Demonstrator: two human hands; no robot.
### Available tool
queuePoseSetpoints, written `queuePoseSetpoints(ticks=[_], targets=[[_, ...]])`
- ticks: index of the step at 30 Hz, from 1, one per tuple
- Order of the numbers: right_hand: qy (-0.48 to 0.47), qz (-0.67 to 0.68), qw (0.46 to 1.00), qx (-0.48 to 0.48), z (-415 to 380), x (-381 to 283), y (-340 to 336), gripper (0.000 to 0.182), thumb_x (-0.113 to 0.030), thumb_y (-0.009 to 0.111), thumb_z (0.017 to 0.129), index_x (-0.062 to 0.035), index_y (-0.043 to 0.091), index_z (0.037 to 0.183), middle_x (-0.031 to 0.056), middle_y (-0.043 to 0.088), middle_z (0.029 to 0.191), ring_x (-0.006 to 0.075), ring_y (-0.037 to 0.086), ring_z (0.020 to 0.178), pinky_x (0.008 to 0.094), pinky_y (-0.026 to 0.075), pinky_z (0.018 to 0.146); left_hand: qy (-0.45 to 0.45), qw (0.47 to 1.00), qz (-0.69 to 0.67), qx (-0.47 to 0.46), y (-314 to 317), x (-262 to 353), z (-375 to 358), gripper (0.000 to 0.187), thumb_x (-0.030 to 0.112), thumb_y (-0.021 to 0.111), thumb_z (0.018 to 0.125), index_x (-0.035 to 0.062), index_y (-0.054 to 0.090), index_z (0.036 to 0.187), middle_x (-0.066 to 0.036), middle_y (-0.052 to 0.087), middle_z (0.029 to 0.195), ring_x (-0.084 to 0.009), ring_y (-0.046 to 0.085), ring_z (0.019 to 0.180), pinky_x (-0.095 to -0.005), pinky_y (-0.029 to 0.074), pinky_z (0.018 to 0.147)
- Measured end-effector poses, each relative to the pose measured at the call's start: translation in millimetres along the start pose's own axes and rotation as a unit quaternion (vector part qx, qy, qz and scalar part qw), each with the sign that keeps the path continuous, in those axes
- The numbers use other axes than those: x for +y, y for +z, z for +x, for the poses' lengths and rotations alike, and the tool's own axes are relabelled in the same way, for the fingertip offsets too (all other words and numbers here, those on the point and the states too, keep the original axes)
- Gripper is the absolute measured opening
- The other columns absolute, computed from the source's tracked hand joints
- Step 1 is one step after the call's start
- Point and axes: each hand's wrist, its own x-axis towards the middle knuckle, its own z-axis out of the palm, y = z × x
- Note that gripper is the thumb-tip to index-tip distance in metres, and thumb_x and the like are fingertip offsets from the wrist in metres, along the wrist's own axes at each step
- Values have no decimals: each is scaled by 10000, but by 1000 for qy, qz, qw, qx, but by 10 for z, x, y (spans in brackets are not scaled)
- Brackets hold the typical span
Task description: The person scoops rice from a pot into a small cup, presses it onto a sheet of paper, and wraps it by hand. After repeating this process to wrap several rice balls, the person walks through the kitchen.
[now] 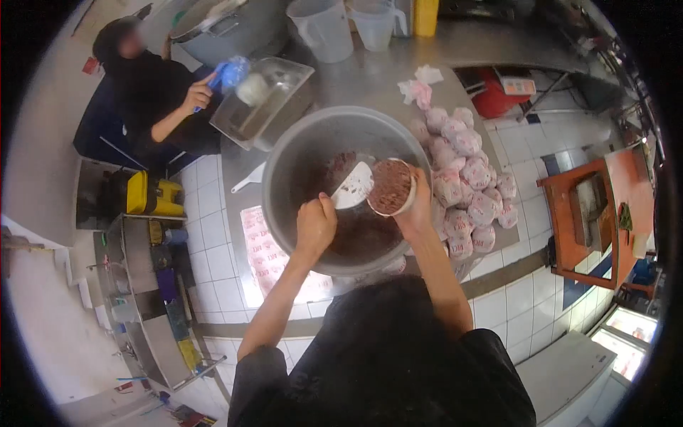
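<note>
My left hand [316, 225] is closed around a white flat scraper [356, 183] with a rounded edge and bits of brown food on it. In my right hand [421, 206] is a small round cup [408, 203], heaped with reddish-brown grainy food [390, 183] that looks like cooked rice. The scraper's edge lies right beside the cup's rim. Both are over a large grey pot [279, 158], whose bottom holds more of the brown food [359, 238].
Paper-wrapped balls [469, 171] with red print are piled right of the pot. Printed wrapping sheets [263, 245] and a white handle [249, 179] lie left. Beyond stand a metal tray [299, 75] and plastic jugs [324, 32]. A co-worker [153, 85] holds a blue-handled tool [206, 91].
</note>
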Motion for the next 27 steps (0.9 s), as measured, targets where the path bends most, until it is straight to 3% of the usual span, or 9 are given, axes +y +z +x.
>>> queuePoseSetpoints(ticks=[4,10,13,18,20,22,24,25,27], targets=[[-52,29,998,-5,-24,38,41,409,-392,365,1050,-103,518,1295,83,619,1240,239,626,1107,416,512,944,-26,990,135,-28,-121,-278,307,439,216,456,992,-80,620,713,-305,635,730,-518,640,782,-539,537,766],[-241,3,968,72,-182,427,610,580,-498,375,1050,-56,421,1422,97,476,1432,236,442,1331,407,308,1148,209,932,-282,-93,-176,13,86,320,123,640,947,-17,625,1234,-194,598,1306,-332,567,1241,-390,429,1055],[-263,4,965,19,-403,848,1015,606,-507,334,1065,-51,365,1463,119,434,1466,245,413,1359,410,291,1156,49,849,-513,-118,-376,167,-204,490,301,523,1051,5,441,1433,-110,525,1385,-185,473,1285,-348,375,1089],[-343,-174,923,22,-594,1242,1291,563,-455,348,1075,-32,406,1442,124,463,1441,260,421,1353,431,309,1137,-14,733,-677,-64,-878,-16,-321,650,456,461,1048,52,288,1526,-106,389,1522,-217,385,1396,-415,348,1134],[-336,-462,820,-38,-623,1203,1105,453,-369,422,1068,-40,502,1369,134,494,1414,276,415,1357,451,306,1138,-36,546,-837,-35,-1115,-128,-392,588,382,490,1043,91,289,1512,-123,404,1497,-259,420,1386,-448,381,1133],[-366,-559,744,-2,-690,1232,1008,332,-286,504,1031,-58,596,1254,150,526,1368,302,436,1341,487,299,1135,-43,527,-848,-26,-1239,-454,-532,634,409,521,1014,126,268,1522,-120,392,1504,-297,395,1407,-544,394,1120],[-305,-851,423,69,-743,1269,740,289,-268,566,982,-82,624,1195,163,546,1322,329,470,1300,510,315,1115,-58,528,-847,1,-1303,-818,-761,679,428,550,981,156,272,1538,-115,372,1530,-313,374,1421,-577,364,1124],[-287,-884,362,77,-753,1335,472,273,-270,602,945,-88,641,1145,158,580,1246,338,505,1252,519,349,1076,-82,519,-851,29,-1286,-1013,-890,680,416,558,965,184,281,1541,-108,371,1537,-314,370,1424,-574,339,1136],[-318,-857,399,74,-935,1324,484,262,-236,627,919,-86,641,1133,154,600,1204,344,529,1205,520,370,1041,-111,571,-810,75,-1359,-1264,-1115,635,401,435,977,77,340,1514,-136,415,1511,-315,375,1419,-558,283,1164]])
